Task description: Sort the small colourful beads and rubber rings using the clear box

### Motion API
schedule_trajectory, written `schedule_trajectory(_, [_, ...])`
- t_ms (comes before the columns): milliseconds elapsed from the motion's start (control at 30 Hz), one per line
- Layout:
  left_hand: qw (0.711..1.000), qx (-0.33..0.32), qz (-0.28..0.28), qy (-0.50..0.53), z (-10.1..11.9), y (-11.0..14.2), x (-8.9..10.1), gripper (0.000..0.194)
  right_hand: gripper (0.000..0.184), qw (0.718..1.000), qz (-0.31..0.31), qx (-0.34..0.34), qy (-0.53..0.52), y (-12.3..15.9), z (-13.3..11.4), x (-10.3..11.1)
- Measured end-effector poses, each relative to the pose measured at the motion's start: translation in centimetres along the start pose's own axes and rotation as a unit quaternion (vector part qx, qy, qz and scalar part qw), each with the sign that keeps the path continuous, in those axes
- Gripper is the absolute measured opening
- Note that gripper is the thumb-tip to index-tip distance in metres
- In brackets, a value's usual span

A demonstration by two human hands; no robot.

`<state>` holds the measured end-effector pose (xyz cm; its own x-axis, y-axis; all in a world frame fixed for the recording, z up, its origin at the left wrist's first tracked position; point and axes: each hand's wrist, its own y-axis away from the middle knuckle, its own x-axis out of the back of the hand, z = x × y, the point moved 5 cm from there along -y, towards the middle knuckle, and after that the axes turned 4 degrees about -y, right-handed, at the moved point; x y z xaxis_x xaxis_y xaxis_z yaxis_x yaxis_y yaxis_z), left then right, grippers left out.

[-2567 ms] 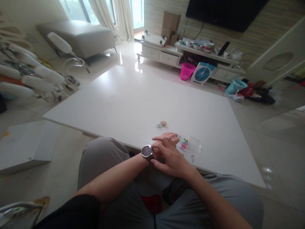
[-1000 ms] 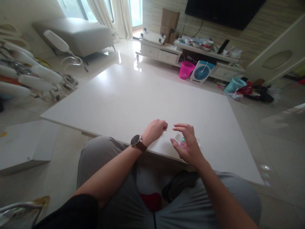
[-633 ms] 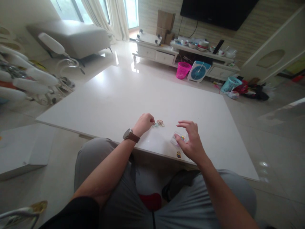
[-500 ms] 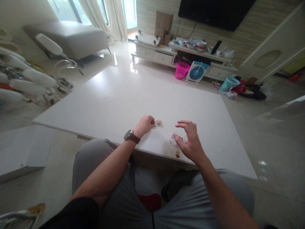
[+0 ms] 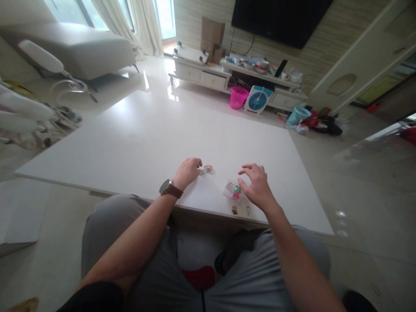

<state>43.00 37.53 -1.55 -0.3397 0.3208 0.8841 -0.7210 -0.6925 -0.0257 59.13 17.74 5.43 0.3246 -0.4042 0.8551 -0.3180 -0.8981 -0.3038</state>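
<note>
My left hand (image 5: pixel 188 173), with a watch (image 5: pixel 166 186) on its wrist, rests on the white table with its fingers loosely bent and slightly apart. Just beyond its fingertips lies a small pile of thin rings (image 5: pixel 209 169), with a pale, clear-looking piece (image 5: pixel 202 172) at the near side. My right hand (image 5: pixel 259 186) hovers open, thumb and forefinger spread. Under its thumb side is a clear plastic box (image 5: pixel 229 189) containing small bright-coloured pieces (image 5: pixel 236 195). A yellow-and-blue cartoon figure (image 5: pixel 234 210) and a small metallic-looking piece (image 5: pixel 248 210) lie near the table edge.
The white table (image 5: pixel 182 130) spreads out ahead, its near edge at my knees. Beyond it stand a pink basket (image 5: pixel 238 98), a blue fan (image 5: pixel 258 99) and a low cabinet (image 5: pixel 191 73). White chairs (image 5: pixel 29 104) are at the left.
The view has shifted slightly right. My right hand has drawn off the clear box, uncovering more coloured pieces and the metallic piece. My left fingers have eased slightly back from the rings.
</note>
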Motion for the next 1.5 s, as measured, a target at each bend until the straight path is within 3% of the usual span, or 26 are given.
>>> schedule_trajectory(200, [1.000,0.003,-0.017,0.000,0.9,0.3,0.5,0.024,0.020,0.986,-0.153,-0.017,0.057,0.5,1.1,-3.4])
schedule_trajectory(333, [1.000,-0.003,-0.014,-0.016,1.4,0.6,1.2,0.024,0.026,0.978,-0.190,-0.026,0.076,0.6,1.2,-5.1])
schedule_trajectory(800, [1.000,-0.011,-0.027,-0.007,1.3,0.2,1.1,0.023,0.010,0.972,-0.214,-0.034,0.090,0.5,1.8,-5.6])
schedule_trajectory(1500, [0.999,-0.013,-0.028,-0.030,2.1,0.6,1.5,0.025,0.017,0.974,-0.192,-0.040,0.115,0.3,1.5,-5.5])
